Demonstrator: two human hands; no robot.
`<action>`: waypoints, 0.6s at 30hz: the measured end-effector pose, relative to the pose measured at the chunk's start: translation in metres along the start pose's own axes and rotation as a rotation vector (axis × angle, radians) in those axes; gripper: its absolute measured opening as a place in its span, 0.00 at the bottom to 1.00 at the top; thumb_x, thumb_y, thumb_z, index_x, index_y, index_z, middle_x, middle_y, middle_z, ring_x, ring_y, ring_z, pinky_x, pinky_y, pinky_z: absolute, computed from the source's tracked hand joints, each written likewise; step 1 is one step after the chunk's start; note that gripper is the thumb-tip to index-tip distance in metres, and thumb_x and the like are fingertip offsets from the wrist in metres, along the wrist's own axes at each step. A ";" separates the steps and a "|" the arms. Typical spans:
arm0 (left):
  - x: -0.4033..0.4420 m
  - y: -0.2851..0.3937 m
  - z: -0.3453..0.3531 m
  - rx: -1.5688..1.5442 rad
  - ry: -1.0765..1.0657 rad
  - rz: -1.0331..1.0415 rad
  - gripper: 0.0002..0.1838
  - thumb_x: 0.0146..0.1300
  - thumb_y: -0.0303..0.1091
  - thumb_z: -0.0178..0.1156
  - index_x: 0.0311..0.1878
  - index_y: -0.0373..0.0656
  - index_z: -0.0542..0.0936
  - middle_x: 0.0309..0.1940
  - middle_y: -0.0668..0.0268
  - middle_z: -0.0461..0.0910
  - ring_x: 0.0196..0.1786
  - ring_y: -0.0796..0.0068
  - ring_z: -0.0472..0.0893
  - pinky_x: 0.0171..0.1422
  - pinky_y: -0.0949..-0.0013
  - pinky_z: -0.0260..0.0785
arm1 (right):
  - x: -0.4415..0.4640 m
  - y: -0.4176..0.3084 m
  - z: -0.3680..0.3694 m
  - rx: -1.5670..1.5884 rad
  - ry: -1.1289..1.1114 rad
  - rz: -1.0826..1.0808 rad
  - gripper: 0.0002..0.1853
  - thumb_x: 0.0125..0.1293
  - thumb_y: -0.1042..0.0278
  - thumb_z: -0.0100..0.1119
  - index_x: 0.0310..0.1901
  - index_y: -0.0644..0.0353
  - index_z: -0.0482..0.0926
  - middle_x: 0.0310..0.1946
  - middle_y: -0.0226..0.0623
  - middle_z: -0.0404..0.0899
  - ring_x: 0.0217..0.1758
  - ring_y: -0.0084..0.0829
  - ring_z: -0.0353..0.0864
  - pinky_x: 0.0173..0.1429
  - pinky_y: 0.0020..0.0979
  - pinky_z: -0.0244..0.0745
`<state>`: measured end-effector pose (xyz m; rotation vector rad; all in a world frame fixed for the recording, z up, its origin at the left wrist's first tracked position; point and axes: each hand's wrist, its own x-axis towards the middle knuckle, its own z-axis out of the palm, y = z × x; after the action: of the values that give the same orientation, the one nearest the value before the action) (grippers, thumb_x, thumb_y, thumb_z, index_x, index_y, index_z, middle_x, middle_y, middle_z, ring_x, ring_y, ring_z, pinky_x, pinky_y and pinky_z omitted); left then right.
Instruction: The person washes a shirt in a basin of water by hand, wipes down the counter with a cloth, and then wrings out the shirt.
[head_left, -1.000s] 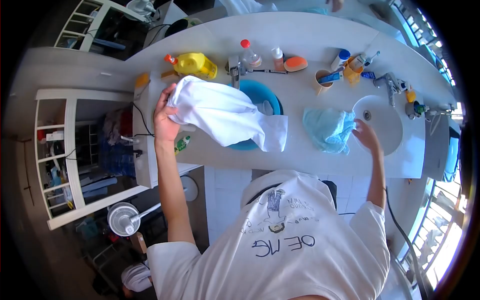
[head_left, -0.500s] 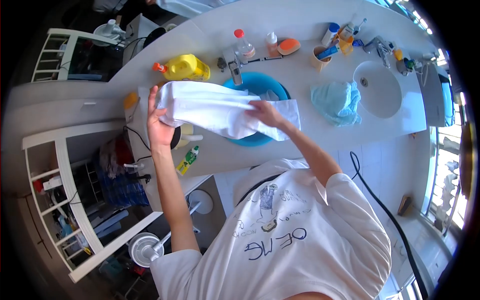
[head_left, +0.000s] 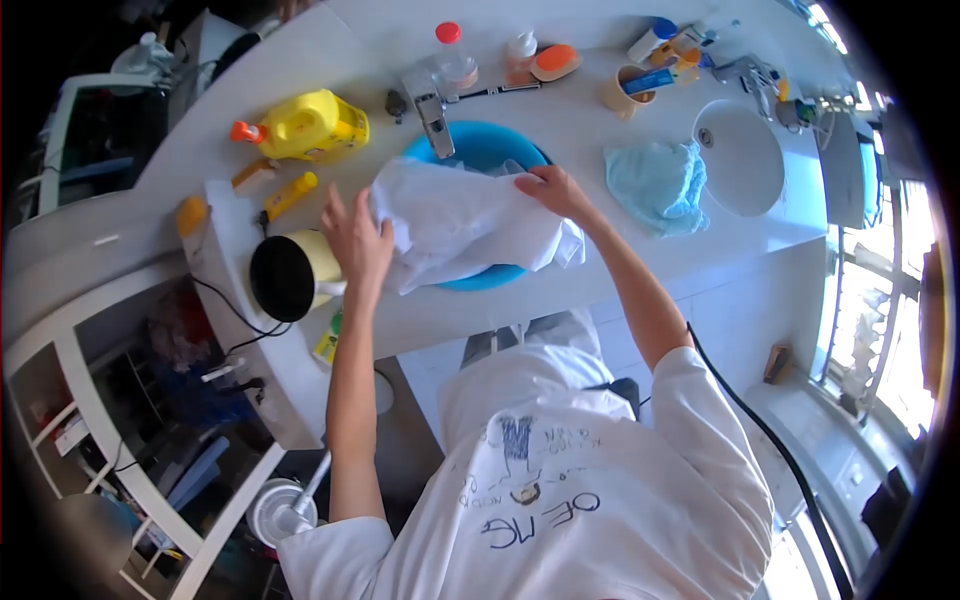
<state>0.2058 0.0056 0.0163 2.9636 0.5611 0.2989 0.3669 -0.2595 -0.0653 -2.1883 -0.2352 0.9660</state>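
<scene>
Smooth, pale surface [head_left: 610, 250], shown from above. Largest upon it is a white cloth [head_left: 460, 220], thin and softly creased, lying crumpled across a round, glossy blue basin [head_left: 485, 137]. A smooth white sink [head_left: 748, 165] with a rounded rim is set in at right; beside it a light-blue towel [head_left: 650, 185] lies bunched, its texture fuzzy. At left are a moulded yellow jug [head_left: 315, 125] and a cream vessel [head_left: 315, 258] with a dark, circular mouth. The right hand [head_left: 555, 192] grips the cloth's right portion in closed fingers; the left hand [head_left: 358, 235], fingers spread wide, is at its left edge, contact uncertain. The cloth hides most of the basin's interior, whose contents cannot be made out. A green-and-yellow bottle [head_left: 328, 342] is partly covered by the left forearm.
</scene>
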 end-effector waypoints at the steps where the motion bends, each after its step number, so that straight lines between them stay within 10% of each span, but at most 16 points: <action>1: 0.003 0.014 0.016 -0.072 0.085 0.058 0.22 0.51 0.35 0.65 0.52 0.46 0.76 0.55 0.54 0.71 0.59 0.53 0.70 0.63 0.51 0.60 | 0.011 0.007 0.010 -0.018 -0.025 0.016 0.22 0.62 0.47 0.59 0.48 0.57 0.81 0.51 0.45 0.78 0.50 0.42 0.80 0.53 0.37 0.73; 3: -0.003 0.041 0.075 -0.485 -0.073 0.055 0.20 0.52 0.34 0.65 0.50 0.46 0.77 0.55 0.56 0.71 0.59 0.53 0.69 0.63 0.51 0.60 | 0.031 0.023 0.039 -0.074 0.189 -0.158 0.16 0.61 0.53 0.60 0.44 0.54 0.82 0.47 0.47 0.79 0.46 0.48 0.80 0.49 0.41 0.74; 7: -0.004 0.056 0.180 -0.349 0.051 0.072 0.13 0.57 0.39 0.62 0.44 0.48 0.80 0.50 0.61 0.75 0.54 0.56 0.72 0.60 0.54 0.61 | 0.059 0.023 0.086 -0.263 0.432 -0.426 0.10 0.61 0.60 0.60 0.40 0.55 0.81 0.35 0.45 0.79 0.40 0.49 0.80 0.44 0.45 0.74; 18: -0.014 0.023 0.261 -0.274 0.141 -0.141 0.10 0.58 0.43 0.61 0.42 0.56 0.81 0.44 0.69 0.77 0.49 0.60 0.73 0.53 0.54 0.60 | 0.108 0.031 0.129 -0.147 0.411 -0.185 0.21 0.64 0.48 0.53 0.40 0.61 0.77 0.35 0.52 0.79 0.36 0.53 0.80 0.41 0.46 0.75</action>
<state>0.2568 -0.0400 -0.2372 2.6398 0.6809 0.5281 0.3488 -0.1660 -0.2069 -2.3919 -0.3126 0.3945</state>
